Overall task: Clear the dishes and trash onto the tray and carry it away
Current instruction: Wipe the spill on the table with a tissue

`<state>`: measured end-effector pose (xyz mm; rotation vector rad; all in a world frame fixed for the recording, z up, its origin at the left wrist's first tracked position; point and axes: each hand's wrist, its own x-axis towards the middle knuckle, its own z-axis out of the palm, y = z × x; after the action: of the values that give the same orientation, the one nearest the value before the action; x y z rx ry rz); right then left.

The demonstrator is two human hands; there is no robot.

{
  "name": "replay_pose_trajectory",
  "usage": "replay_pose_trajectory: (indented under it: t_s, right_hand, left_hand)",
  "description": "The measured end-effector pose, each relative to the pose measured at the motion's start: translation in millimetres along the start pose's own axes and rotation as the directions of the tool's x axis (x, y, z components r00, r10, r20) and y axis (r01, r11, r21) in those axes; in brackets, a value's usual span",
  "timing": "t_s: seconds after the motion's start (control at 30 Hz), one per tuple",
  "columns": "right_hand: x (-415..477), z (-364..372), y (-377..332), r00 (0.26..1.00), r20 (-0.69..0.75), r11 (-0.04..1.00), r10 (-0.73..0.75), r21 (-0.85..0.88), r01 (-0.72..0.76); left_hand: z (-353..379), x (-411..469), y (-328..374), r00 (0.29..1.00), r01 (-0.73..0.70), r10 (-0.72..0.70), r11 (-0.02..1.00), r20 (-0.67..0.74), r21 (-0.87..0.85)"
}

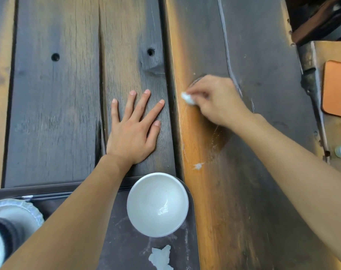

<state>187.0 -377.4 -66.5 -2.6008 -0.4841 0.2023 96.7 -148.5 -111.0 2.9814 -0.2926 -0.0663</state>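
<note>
Hands (218, 100) pinching wad (187, 98) — perhaps tissue, bowl (157, 204) empty

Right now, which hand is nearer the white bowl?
Left. The left hand lies flat on the table just beyond the white bowl; the right hand is farther off, pinching a white wad.

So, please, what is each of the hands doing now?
Left hand: open, flat on the table.
Right hand: closed, pinching a white paper scrap.

Bowl (157, 204) on tray (115, 248)
</note>
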Motion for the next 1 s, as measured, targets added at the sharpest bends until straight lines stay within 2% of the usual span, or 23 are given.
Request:
replay_pose_trajectory:
  t_s: [0.07,0.13,0.2,0.23,0.27,0.3,0.33,0.37,0.4,0.47,0.57,0.7,0.83,0.87,0.93,1.0]
  right_hand:
    - [-27,-1,-16,0.947,0.194,0.967,-0.254,0.021,0.255]
    - [-62,-4,-28,0.818,0.436,0.922,-0.376,0.088,0.377]
    - [-88,-9,-30,0.72,0.595,0.931,-0.357,0.16,0.33]
    - [-95,-13,-24,0.724,0.613,0.949,-0.316,0.197,0.248]
    - [-97,-18,-17,0.764,0.588,0.958,-0.265,0.248,0.142]
    - [-93,-24,-7,0.835,0.513,0.953,-0.198,0.301,0.041]
    - [-86,-30,4,0.91,0.404,0.932,-0.093,0.356,-0.063]
    - [-77,-39,16,0.954,0.296,0.892,0.04,0.421,-0.168]
    - [-68,-46,29,0.964,0.204,0.833,0.168,0.493,-0.25]
    - [-51,-57,56,0.915,0.071,0.744,0.396,0.559,-0.365]
    - [-42,-58,75,0.846,0.015,0.752,0.532,0.451,-0.481]
    - [-43,-53,50,0.894,0.062,0.855,0.444,0.268,-0.443]
    - [-69,-39,16,0.913,0.314,0.94,0.261,0.134,-0.314]
    - [-78,-35,8,0.896,0.403,0.954,0.186,0.142,-0.262]
    - [-95,-31,-3,0.813,0.579,0.949,0.067,0.215,-0.231]
    - [-100,-36,-2,0.724,0.689,0.875,0.037,0.328,-0.357]
  left_hand:
    - [0,0,0,1.0,-0.002,0.002,1.0,0.0,0.002]
    - [-1,0,0,1.0,0.0,0.0,1.0,0.001,0.005]
    - [-1,0,0,1.0,-0.001,0.001,1.0,0.002,0.005]
    - [-1,0,1,1.0,-0.002,0.002,1.0,0.003,0.003]
    - [-1,0,1,1.0,-0.003,0.003,1.0,0.004,0.002]
    - [0,0,0,1.0,-0.003,0.003,1.0,0.004,-0.001]
    - [-1,0,0,1.0,-0.003,0.003,1.0,0.005,-0.003]
    - [-1,0,0,1.0,-0.003,0.003,1.0,0.007,-0.006]
    - [-1,0,0,1.0,-0.002,0.002,1.0,0.009,-0.006]
    - [-1,0,1,1.0,0.0,0.0,1.0,0.013,-0.005]
    - [-2,0,1,1.0,0.004,-0.004,1.0,0.015,-0.005]
    - [-2,0,1,1.0,0.006,-0.006,1.0,0.017,0.0]
    - [-2,0,1,1.0,0.008,-0.008,1.0,0.02,-0.003]
    - [-2,0,2,1.0,0.009,-0.009,1.0,0.02,-0.002]
    - [-3,0,2,1.0,0.008,-0.008,1.0,0.022,0.001]
    - [-3,0,2,1.0,0.006,-0.006,1.0,0.025,0.0]
